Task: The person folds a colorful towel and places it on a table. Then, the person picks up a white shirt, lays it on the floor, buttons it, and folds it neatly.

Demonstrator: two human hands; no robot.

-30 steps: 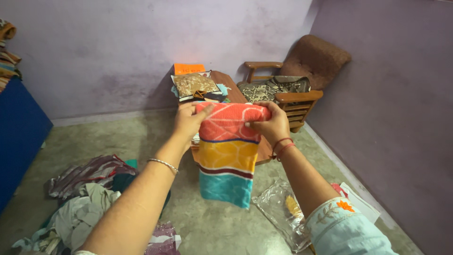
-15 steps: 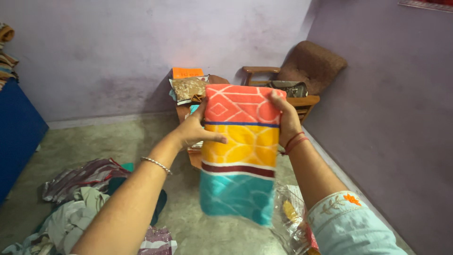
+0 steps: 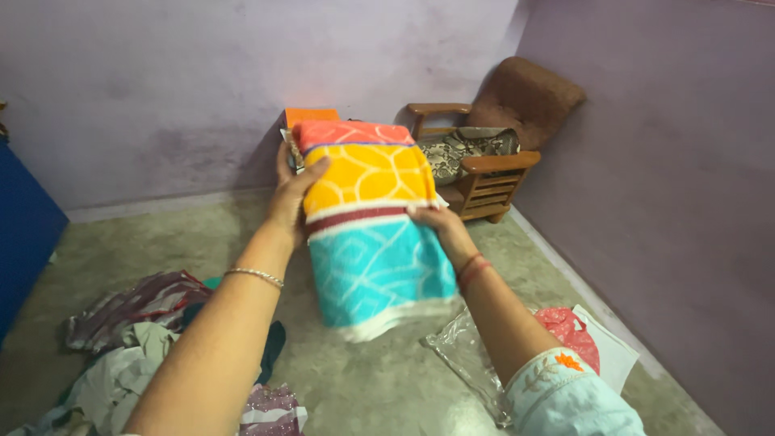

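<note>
I hold a folded towel [image 3: 367, 222] up in front of me; it has coral, yellow and turquoise bands with white lines. My left hand [image 3: 292, 190] grips its upper left edge, thumb laid across the yellow band. My right hand [image 3: 440, 226] pinches the right edge where the yellow meets the turquoise. The turquoise end hangs down toward the floor. A thin bangle circles my left wrist, and red threads wrap the right one.
A wooden armchair [image 3: 492, 149] with a brown cushion stands in the far corner. A heap of clothes [image 3: 137, 339] lies on the floor at the left. Clear plastic bags [image 3: 468, 355] and a red bag [image 3: 577, 335] lie at the right. A blue cabinet [image 3: 24, 234] is at the left.
The towel has risen and tilted nearer to me. My right hand has slid from the top corner down to the middle of the right edge.
</note>
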